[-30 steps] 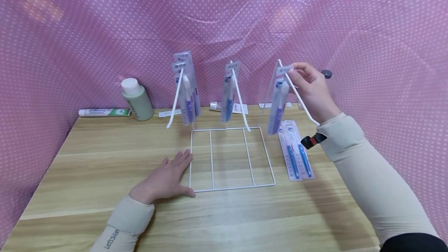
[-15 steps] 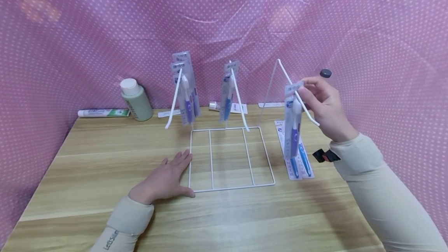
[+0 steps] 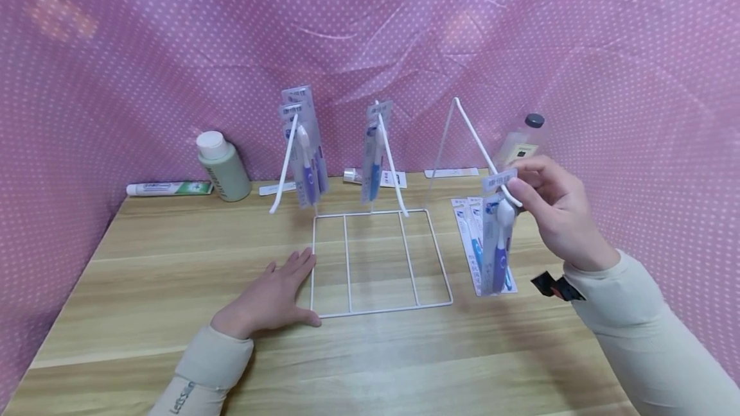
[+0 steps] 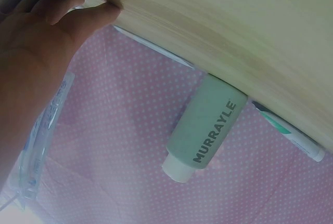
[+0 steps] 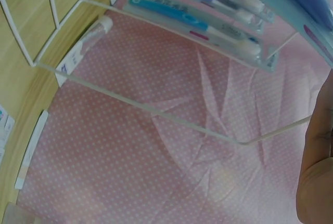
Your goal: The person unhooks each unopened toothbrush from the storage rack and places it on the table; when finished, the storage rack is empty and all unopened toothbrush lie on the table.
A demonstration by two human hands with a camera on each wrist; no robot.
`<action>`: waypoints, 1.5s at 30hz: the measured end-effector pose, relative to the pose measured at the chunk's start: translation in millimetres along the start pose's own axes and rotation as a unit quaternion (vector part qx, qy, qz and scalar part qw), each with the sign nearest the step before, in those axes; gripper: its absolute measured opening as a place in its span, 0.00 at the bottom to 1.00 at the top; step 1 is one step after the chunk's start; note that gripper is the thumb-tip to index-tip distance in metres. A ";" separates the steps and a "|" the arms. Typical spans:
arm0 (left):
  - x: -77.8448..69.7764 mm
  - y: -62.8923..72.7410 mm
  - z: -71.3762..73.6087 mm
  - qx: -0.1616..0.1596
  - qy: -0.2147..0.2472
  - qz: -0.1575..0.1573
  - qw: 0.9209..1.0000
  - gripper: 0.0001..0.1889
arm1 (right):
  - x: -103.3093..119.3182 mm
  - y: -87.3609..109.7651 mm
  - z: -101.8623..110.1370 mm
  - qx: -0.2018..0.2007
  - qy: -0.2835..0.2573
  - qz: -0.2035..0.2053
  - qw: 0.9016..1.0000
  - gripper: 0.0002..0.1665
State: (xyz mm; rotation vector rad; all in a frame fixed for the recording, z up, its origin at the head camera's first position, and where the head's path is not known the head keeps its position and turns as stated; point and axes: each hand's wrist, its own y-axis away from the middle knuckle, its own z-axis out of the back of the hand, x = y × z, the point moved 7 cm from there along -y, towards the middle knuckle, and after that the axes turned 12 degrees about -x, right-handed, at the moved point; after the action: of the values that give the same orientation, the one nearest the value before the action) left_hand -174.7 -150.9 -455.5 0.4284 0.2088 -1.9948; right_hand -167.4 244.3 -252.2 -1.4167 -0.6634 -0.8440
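A white wire rack (image 3: 383,308) stands on the wooden table, with three arms sloping toward me. My right hand (image 3: 557,214) pinches the top of a packaged purple toothbrush (image 3: 498,246) at the low front tip of the right arm. In the right wrist view, part of that toothbrush pack (image 5: 307,5) fills the upper right corner. My left hand (image 3: 272,294) lies flat with fingers spread, touching the rack's left base wire. Packaged purple toothbrushes (image 3: 308,165) hang on the left arm, and a packaged blue toothbrush (image 3: 376,159) hangs on the middle one.
Packaged blue toothbrushes (image 3: 469,242) lie right of the rack, partly behind the held pack. Along the back stand a green bottle (image 3: 224,169) and a clear bottle with a black cap (image 3: 523,140). A toothpaste tube (image 3: 170,189) lies at far left, before a pink dotted curtain (image 3: 370,31).
My right hand has drawn the purple toothbrush pack forward and down along the right arm to its tip. The clear bottle behind has come into view. My left hand has stayed put.
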 end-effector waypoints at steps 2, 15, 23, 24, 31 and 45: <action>0.5 0.1 -0.6 0.001 0.000 0.002 1.000 0.65 | 3.6 4.8 0.4 0.001 -0.006 0.010 1.000 0.16; 1.0 -1.0 -0.8 -0.001 -0.002 -0.001 1.000 0.64 | 19.5 22.3 5.2 -0.007 -0.065 0.029 0.997 0.14; 1.2 -1.9 -0.4 0.000 -0.001 -0.002 1.000 0.65 | 26.6 18.7 4.8 0.012 -0.153 0.051 0.987 0.16; 1.2 -1.9 -0.3 -0.001 0.000 -0.002 1.000 0.65 | 26.9 18.3 5.9 0.014 -0.174 0.051 0.983 0.15; 1.0 -2.1 -0.7 -0.002 -0.001 -0.003 1.000 0.65 | 18.1 9.8 31.4 -0.018 -0.215 0.021 0.976 0.16; 3.1 -1.5 -3.3 0.006 0.002 0.005 1.000 0.65 | -101.5 -27.5 116.4 -0.072 0.231 -0.266 0.933 0.20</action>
State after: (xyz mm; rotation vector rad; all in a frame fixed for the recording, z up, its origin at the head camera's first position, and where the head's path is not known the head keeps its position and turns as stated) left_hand -176.6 -151.8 -459.8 0.4412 0.1975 -1.9858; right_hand -236.3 371.8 -312.2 -1.1079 -0.6323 -1.6251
